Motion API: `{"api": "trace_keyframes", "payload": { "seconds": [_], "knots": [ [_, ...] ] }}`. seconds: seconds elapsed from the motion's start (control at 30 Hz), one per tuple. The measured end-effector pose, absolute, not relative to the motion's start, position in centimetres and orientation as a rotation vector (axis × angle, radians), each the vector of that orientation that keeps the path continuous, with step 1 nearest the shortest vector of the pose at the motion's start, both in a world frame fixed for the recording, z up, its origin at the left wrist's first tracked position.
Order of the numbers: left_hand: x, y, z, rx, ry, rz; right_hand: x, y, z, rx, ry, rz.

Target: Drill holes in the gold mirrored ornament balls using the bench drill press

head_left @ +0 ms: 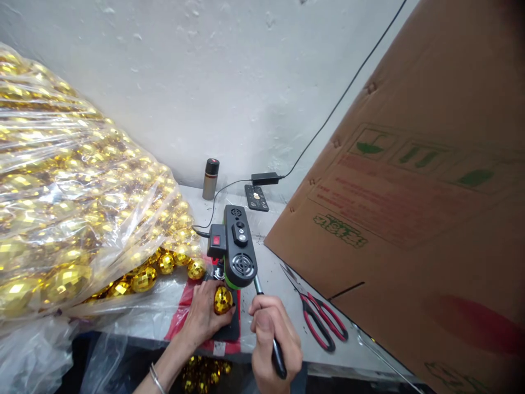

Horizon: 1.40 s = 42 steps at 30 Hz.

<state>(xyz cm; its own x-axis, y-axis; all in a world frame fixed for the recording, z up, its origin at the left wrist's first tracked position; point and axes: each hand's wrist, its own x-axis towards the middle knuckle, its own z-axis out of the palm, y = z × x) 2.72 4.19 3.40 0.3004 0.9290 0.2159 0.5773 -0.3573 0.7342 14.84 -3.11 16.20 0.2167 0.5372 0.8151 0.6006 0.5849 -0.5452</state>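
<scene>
My left hand [200, 314] holds a gold mirrored ball [223, 300] between thumb and fingers, just below the front end of a black machine [240, 246] with a red switch. A black base plate [227, 332] lies under that ball, on red material. My right hand [273, 342] is wrapped round the black handle [279, 359] of a metal lever that runs up to the machine's right side. Where the ball meets the machine is hidden.
A clear plastic bag [90, 186] of gold balls fills the left. Red-handled scissors [324, 320] lie right of the lever, beside a large cardboard box [394, 208]. Behind the machine are a bottle [210, 179], a phone [256, 197] and a power adapter [264, 178].
</scene>
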Motion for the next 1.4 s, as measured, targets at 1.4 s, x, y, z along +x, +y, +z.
{"api": "trace_keyframes", "payload": {
  "seconds": [1.4],
  "knots": [
    [3.3, 4.0, 2.9, 2.072, 1.361, 0.879, 14.0, -1.9, 9.7, -0.998, -1.194, -0.13]
  ]
}}
